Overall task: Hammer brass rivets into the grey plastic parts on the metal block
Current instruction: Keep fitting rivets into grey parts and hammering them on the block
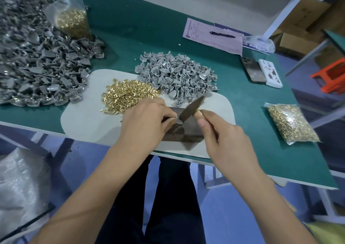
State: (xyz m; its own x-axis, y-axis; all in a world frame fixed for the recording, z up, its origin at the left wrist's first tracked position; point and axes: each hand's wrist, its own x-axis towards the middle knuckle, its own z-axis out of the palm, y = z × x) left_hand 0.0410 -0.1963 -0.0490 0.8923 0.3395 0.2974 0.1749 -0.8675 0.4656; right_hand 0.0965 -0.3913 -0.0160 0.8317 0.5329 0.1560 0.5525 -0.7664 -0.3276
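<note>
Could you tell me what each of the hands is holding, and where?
Right hand grips the blurred hammer by its handle; left hand pinches a small grey part on the metal block.

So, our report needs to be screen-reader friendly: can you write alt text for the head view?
A person's left hand holds a small part on a metal block while the right hand grips a motion-blurred hammer above it. Loose brass rivets and grey plastic parts lie piled behind on a green table.

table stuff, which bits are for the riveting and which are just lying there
For the job: hammer, metal block, loose rivets, grey parts, left hand, right hand.

Lying about: pen, paper, phone, orange stool.
</note>
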